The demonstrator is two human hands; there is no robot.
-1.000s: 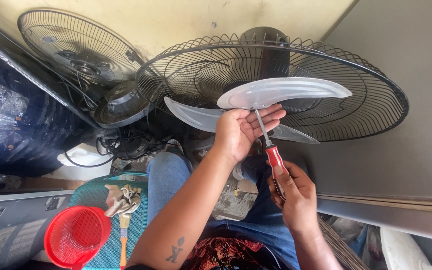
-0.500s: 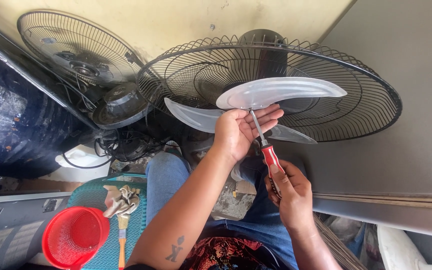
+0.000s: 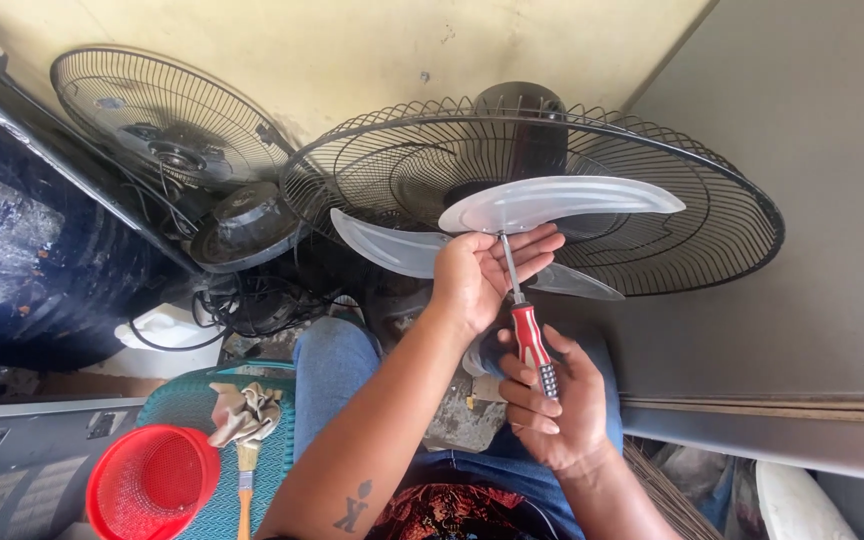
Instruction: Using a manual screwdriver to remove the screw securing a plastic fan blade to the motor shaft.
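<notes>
A fan with a black wire grille point(image 3: 712, 215) and clear plastic blades point(image 3: 562, 202) lies in front of me. My left hand point(image 3: 477, 275) is up at the blade hub, fingers spread beside the shaft of a screwdriver point(image 3: 524, 320). The screwdriver has a red and black handle, and its tip points up into the hub. My right hand point(image 3: 552, 400) grips that handle from below. My legs in blue jeans point(image 3: 337, 365) are underneath.
A second fan grille point(image 3: 167, 115) and a black motor housing point(image 3: 247, 225) lean on the yellow wall at left. A red mesh basket point(image 3: 150, 485), a rag and a brush point(image 3: 244, 470) sit on a teal stool. A grey panel stands at right.
The view has shifted slightly. The screwdriver stays at the hub, and my right hand has turned a little on the handle.
</notes>
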